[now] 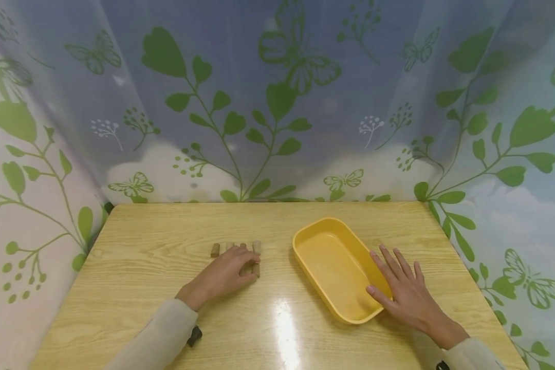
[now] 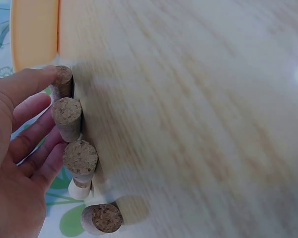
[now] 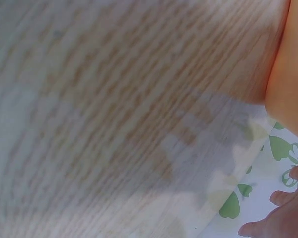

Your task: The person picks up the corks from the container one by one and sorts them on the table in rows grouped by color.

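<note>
Several cork stoppers lie grouped on the table, among them a brown cork [image 1: 215,250] at the left end and a paler cork [image 1: 257,245] at the right. My left hand [image 1: 226,272] reaches over them, thumb and index finger pinching the nearest cork [image 1: 256,270]. In the left wrist view the thumb tip meets that cork [image 2: 64,77], while the other fingers curve beside a second cork [image 2: 68,114]. Over the right rim of a yellow rectangular tray [image 1: 324,257], my right hand [image 1: 404,293] spreads its fingers, holding nothing. The tray has nothing in it.
A wood-grain table [image 1: 166,226] carries everything, with a glare spot near its front. Behind it and at both sides hangs a curtain [image 1: 240,103] printed with leaves and butterflies.
</note>
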Action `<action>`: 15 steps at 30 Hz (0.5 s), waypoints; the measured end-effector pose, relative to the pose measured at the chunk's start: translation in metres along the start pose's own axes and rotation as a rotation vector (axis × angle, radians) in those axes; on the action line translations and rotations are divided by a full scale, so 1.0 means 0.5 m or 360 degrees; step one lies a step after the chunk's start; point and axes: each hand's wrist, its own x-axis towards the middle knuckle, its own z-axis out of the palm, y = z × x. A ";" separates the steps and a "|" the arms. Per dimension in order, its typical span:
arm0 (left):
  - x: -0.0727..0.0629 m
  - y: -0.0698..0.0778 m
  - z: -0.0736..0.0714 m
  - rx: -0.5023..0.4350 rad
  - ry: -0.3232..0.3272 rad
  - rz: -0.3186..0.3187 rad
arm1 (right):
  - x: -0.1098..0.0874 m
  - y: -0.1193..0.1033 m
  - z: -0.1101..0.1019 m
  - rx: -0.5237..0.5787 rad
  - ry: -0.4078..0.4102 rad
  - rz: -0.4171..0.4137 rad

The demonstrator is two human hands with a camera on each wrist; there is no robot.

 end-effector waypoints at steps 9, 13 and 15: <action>0.001 0.005 -0.008 -0.0045 0.0007 -0.0039 | 0.009 -0.012 -0.020 0.0069 0.0040 0.0004; 0.007 0.003 -0.020 -0.0115 0.0002 -0.0134 | 0.030 -0.016 -0.035 0.0052 0.0059 -0.0002; 0.015 0.001 -0.031 -0.0127 0.0029 -0.0126 | 0.045 -0.017 -0.041 0.0027 0.0078 -0.0015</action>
